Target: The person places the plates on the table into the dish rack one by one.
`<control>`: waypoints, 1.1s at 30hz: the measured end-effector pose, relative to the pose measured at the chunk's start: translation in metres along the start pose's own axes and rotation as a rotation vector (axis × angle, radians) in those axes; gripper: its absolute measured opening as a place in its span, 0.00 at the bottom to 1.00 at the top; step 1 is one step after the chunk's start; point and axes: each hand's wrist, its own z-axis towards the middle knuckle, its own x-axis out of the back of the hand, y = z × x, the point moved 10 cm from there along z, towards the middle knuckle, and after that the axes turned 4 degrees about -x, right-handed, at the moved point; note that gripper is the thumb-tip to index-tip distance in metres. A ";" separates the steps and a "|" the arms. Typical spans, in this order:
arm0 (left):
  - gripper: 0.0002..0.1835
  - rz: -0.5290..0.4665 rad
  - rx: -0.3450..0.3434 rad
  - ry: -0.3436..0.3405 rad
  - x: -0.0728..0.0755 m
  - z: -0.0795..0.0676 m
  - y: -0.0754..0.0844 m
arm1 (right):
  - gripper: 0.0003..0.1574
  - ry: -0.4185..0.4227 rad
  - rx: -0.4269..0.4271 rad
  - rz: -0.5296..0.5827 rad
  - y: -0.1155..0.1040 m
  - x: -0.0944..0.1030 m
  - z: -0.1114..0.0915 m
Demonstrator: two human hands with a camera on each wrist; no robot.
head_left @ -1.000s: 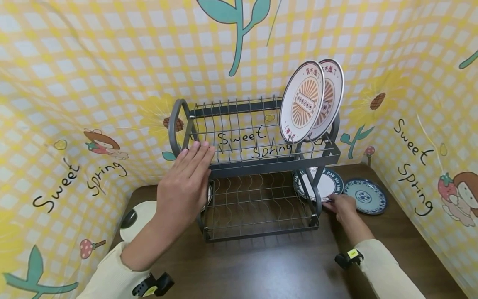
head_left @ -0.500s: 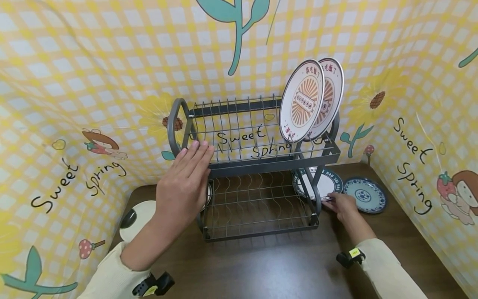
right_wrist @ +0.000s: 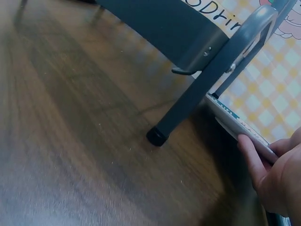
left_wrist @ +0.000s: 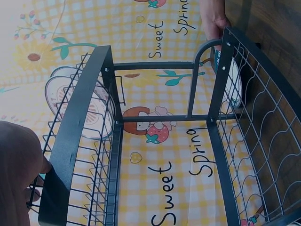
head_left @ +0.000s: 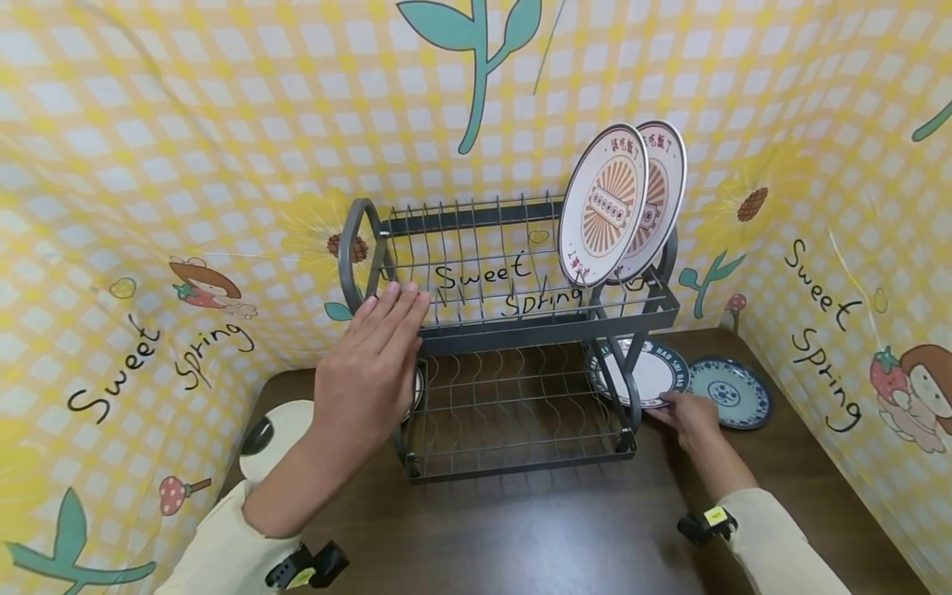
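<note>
My left hand (head_left: 368,364) holds the front left corner of the dark grey two-tier dish rack (head_left: 543,329), fingers extended over the upper bar; the left wrist view shows its thumb side against that bar. On the right, my right hand (head_left: 692,417) pinches the rim of a white plate (head_left: 645,376) with a dark green lettered border. This plate lies low beside the rack's right leg, partly hidden behind the frame; the right wrist view shows the plate (right_wrist: 242,127) edge-on, fingers under it. Two white plates (head_left: 604,207) with orange sunburst prints stand upright in the upper tier's right end.
A blue-patterned plate (head_left: 729,392) lies on the brown table (head_left: 521,537) right of my right hand. Left of the rack sits a cream dish (head_left: 278,434) with a black patch, partly covered by my left arm. Yellow checked cloth (head_left: 260,124) covers the walls around the table.
My right hand and the green-bordered plate have shifted slightly to the right. My left hand stays in place on the rack.
</note>
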 end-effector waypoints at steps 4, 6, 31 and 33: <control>0.25 0.004 -0.002 -0.011 0.000 0.000 0.000 | 0.32 -0.035 0.048 0.034 -0.004 0.006 -0.004; 0.25 0.004 -0.004 -0.010 0.000 0.001 0.001 | 0.29 -0.041 0.070 0.034 -0.008 0.010 -0.006; 0.25 -0.011 -0.009 0.005 -0.001 -0.001 -0.002 | 0.03 -0.132 0.237 0.279 -0.055 0.053 -0.078; 0.26 -0.011 -0.009 0.005 -0.001 -0.001 -0.001 | 0.05 -0.151 0.238 0.305 -0.058 0.054 -0.084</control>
